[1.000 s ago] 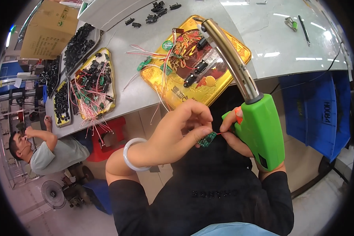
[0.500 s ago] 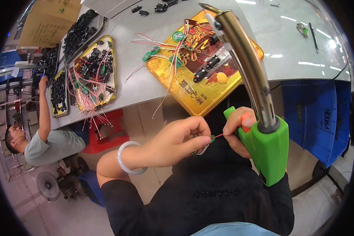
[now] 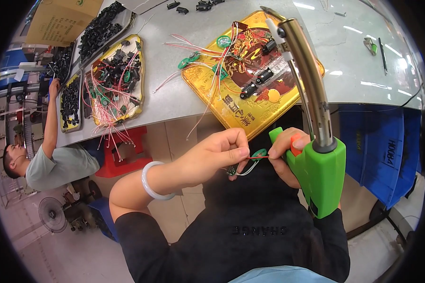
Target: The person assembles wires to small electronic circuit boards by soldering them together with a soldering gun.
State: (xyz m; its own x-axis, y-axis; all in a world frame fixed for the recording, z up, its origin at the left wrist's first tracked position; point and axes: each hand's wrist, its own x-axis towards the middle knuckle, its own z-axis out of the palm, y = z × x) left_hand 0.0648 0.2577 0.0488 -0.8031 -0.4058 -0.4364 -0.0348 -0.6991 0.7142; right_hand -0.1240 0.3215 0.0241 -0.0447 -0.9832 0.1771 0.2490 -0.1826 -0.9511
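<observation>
My right hand (image 3: 286, 153) wraps round the green handle of a soldering gun (image 3: 327, 179), with its orange trigger (image 3: 295, 144) by my fingers. The gun's long metal barrel (image 3: 311, 80) points up and away, ending in a thin dark tip over the table. A red wire (image 3: 259, 157) runs between that hand's fingertips and my left hand (image 3: 222, 153). Closed in a pinch, my left hand holds a small circuit board (image 3: 231, 170), partly hidden by the fingers. A green round disc (image 3: 259, 153) and white wires (image 3: 250, 171) show beside it.
A gold tin tray (image 3: 243, 111) ahead bears black parts and green discs with trailing wires. Left of it, another tray (image 3: 139, 80) holds wired parts, beside trays of black pieces and a cardboard box (image 3: 56, 23). Blue bins (image 3: 387, 155) stand right. A co-worker (image 3: 56, 165) sits far left.
My left hand has shifted slightly left and up, bringing the green disc, small board and white wires into clearer sight. The right hand still grips the soldering gun. The head view has shifted a little.
</observation>
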